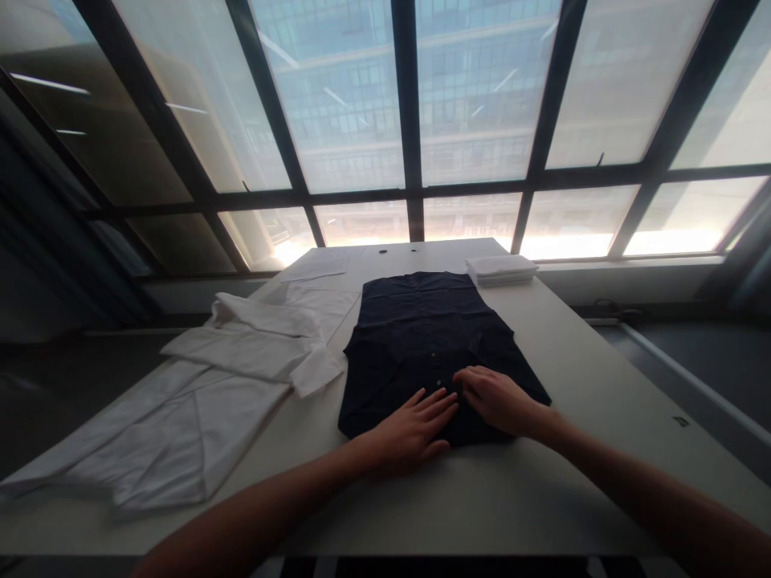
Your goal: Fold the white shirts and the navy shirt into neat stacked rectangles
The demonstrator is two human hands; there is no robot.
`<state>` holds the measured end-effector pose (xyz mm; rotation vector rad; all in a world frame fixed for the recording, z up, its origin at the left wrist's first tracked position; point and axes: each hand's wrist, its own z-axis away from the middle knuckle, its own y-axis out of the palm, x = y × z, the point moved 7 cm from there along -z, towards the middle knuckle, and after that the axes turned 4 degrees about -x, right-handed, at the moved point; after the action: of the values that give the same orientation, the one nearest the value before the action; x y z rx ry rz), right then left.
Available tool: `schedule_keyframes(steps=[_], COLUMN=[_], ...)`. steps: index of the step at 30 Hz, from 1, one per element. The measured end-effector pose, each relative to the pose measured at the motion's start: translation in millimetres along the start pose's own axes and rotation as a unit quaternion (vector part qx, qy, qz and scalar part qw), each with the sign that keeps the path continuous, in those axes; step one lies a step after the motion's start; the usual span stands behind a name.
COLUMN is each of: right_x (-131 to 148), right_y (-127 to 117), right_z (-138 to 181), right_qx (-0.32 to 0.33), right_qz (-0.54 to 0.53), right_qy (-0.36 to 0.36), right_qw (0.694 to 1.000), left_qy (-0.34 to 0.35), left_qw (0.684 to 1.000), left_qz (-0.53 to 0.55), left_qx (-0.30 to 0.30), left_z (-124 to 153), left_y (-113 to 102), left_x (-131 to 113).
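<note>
A dark navy shirt (415, 321) with small buttons down its middle lies flat on the white table, its sides tucked into a long block shape. My left hand (415, 429) rests palm down on the near end of the shirt, fingers stretched out and slightly apart. Close to its fingertips, my right hand (491, 397) is closed, its fingers curled together on the cloth beside the button line. The fingertips of the right hand are partly hidden, but they touch the shirt's fabric.
Loosely spread white garments (241, 377) cover the left side of the table (578, 385) and overhang its edge. A folded white stack (501, 270) sits at the back right. Pale sheets (319, 265) lie at the back left. Tall windows (337, 96) stand behind the table.
</note>
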<state>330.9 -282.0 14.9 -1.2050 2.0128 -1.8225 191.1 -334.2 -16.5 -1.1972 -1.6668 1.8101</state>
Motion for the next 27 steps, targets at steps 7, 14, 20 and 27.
schedule_keyframes(steps=[7, 14, 20, 27], right_x=[56.9, 27.7, 8.0, 6.5], right_y=[45.9, 64.0, 61.9, 57.4], right_z=[6.1, 18.4, 34.4, 39.0], right_qx=[-0.019, -0.009, -0.011, -0.009], right_qz=[0.013, 0.025, 0.046, 0.058], right_qy=[-0.109, -0.059, -0.040, -0.033], right_qw=[0.994, 0.998, 0.998, 0.998], left_qy=[0.011, -0.015, -0.020, -0.035], left_qw=[0.999, 1.000, 1.000, 0.999], left_qz=[-0.019, -0.012, -0.018, -0.038], left_qx=[-0.034, -0.014, 0.011, 0.013], left_z=[0.4, 2.5, 12.1, 27.9], left_y=[-4.2, -4.5, -3.6, -5.6], left_x=[-4.9, -4.2, 0.2, 7.0])
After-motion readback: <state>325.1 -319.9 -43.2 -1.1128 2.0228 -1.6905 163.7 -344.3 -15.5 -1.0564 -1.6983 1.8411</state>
